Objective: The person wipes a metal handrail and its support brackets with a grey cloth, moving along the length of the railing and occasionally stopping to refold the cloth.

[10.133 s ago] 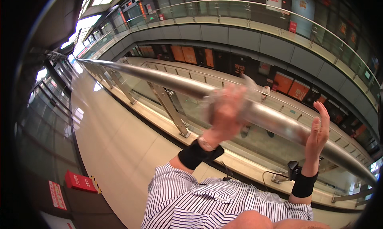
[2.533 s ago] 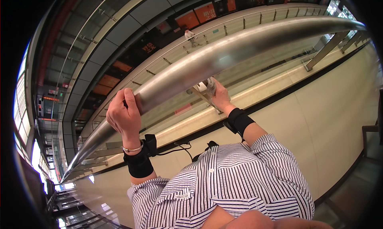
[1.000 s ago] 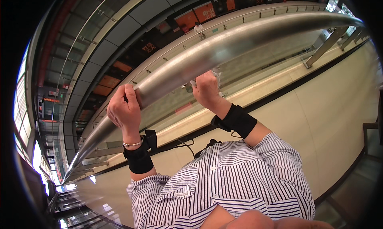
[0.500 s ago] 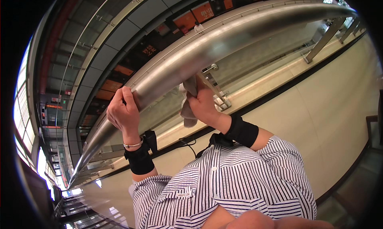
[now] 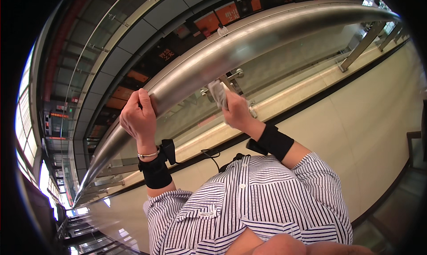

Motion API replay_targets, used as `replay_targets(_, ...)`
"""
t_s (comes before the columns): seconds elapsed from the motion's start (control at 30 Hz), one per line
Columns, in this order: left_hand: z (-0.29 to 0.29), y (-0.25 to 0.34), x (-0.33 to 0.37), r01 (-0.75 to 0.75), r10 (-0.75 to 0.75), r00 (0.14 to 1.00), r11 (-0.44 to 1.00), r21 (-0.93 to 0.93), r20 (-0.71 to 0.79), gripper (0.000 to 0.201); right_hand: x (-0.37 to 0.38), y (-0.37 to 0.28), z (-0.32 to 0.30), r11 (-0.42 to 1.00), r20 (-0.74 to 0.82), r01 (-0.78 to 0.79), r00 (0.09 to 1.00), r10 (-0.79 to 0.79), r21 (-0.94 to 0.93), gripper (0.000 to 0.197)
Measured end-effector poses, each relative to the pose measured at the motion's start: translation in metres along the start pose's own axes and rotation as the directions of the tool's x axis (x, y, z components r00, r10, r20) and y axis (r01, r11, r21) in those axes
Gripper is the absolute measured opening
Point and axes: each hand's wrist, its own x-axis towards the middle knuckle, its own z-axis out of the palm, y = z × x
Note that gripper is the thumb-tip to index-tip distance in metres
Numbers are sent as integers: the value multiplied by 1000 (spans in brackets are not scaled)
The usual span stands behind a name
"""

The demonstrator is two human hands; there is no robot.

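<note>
A thick metal handrail point(image 5: 200, 72) curves across the view from lower left to upper right. My left hand point(image 5: 138, 116) is closed on it at the left, the thumb on top and the fingertips hidden behind it. Bunched in my right hand point(image 5: 239, 112) is a grey cloth point(image 5: 217, 93). Its upper end meets the lower side of the rail, right of my left hand; whether it presses there I cannot tell.
Slanted metal posts point(image 5: 361, 48) and glass panels stand under the rail. A beige floor point(image 5: 329, 121) with a dark border strip point(image 5: 302, 112) runs along my side. Across the open space is a far balcony, where a person point(image 5: 222, 30) stands.
My right hand has shifted slightly right and turned, and the cloth, hanging down before, now points up toward the rail's underside. My left hand keeps its place on the rail.
</note>
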Motion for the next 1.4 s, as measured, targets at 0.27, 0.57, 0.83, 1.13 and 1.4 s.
replay_targets(0.27,0,-6,3,4,-4,1000,1000,19,14,32,21,-4,-39,894,-162,-313,912,377,319,30)
replay_targets(0.57,-4,5,7,4,-4,1000,999,37,6,30,47,19,6,906,-173,384,894,-414,-179,42)
replay_targets(0.83,-9,12,9,-48,48,999,998,-33,-15,28,-31,74,9,947,12,194,980,-198,-256,51)
replay_targets(1.13,-5,12,6,-131,132,991,991,11,-20,24,-11,29,40,978,-132,-207,970,204,-16,61)
replay_targets(1.4,-13,19,6,-117,118,993,992,41,-3,21,13,28,2,879,162,-277,919,361,-388,37)
